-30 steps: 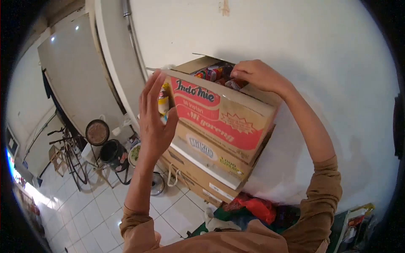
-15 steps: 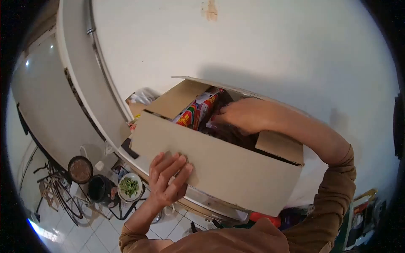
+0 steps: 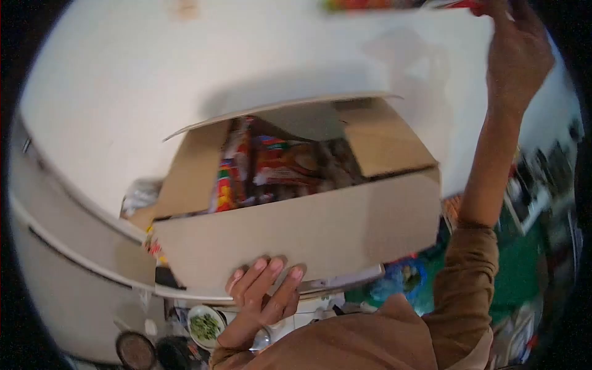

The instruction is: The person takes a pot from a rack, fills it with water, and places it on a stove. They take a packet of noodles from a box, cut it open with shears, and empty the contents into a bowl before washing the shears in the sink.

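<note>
An open cardboard box (image 3: 296, 231) stands in front of me with its flaps spread. Inside it lie red printed packets (image 3: 287, 163), some with yellow and green parts. My left hand (image 3: 265, 290) rests on the box's near flap, fingers spread, holding nothing. My right hand (image 3: 518, 52) is raised at the top right, fingers closed on a red packet (image 3: 472, 5) that is blurred and mostly cut off by the frame's top edge.
A bowl of green vegetables (image 3: 205, 327) sits low at the left, near a round brown pan (image 3: 135, 350). A clear plastic bag (image 3: 143, 196) lies left of the box. Blue plastic (image 3: 401, 280) and a green surface (image 3: 521, 259) are at the lower right.
My right hand has come out of the box and up to the top right with a packet. The view has turned, and more of the box's inside shows. My left hand stays on the flap.
</note>
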{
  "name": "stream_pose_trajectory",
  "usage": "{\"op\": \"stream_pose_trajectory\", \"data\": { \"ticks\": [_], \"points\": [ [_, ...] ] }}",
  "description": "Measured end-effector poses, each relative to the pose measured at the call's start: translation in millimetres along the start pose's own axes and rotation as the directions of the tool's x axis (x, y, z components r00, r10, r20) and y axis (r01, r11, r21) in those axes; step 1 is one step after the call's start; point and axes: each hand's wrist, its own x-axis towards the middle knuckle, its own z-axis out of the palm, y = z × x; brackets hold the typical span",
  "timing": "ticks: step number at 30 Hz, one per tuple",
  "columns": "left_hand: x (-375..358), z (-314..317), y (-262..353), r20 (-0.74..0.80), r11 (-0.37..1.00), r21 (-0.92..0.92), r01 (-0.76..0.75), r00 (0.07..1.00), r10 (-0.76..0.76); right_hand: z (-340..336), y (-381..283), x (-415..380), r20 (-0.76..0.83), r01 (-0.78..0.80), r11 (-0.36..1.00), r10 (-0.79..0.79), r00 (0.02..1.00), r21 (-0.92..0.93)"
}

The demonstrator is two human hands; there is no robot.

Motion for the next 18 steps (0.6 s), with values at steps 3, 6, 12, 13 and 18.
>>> {"op": "stream_pose_trajectory", "data": {
  "ticks": [3,6,12,13,18],
  "points": [
    [-13.8,-3.9,2.2,-0.002,0.970,-0.238,-0.053,0.999,0.054,-74.5,8.5,-12.4,-0.050,0.138,0.985,-0.144,0.988,-0.104],
    [-11.3,27.4,26.0,-0.701,0.770,-0.416,-0.483,0.710,0.066,-169.7,-12.3,-47.3,0.051,-0.157,0.829,0.218,0.975,-0.537],
    [-25.8,90.7,149.9,0.261,0.375,-0.914,0.156,0.933,0.248,-307.9,-73.8,-184.1,0.578,-0.122,0.656,0.726,0.372,-0.745],
    [-23.5,107.8,180.5,0.343,0.391,-0.897,0.205,0.880,0.327,-328.0,-83.6,-210.2,0.557,-0.164,0.610,0.783,0.278,-0.775],
    [-105.7,161.4,327.2,0.550,0.204,-0.805,0.557,0.572,0.608,-421.9,-140.4,-252.6,0.332,-0.355,0.303,0.943,-0.021,-0.884]
  ]
}}
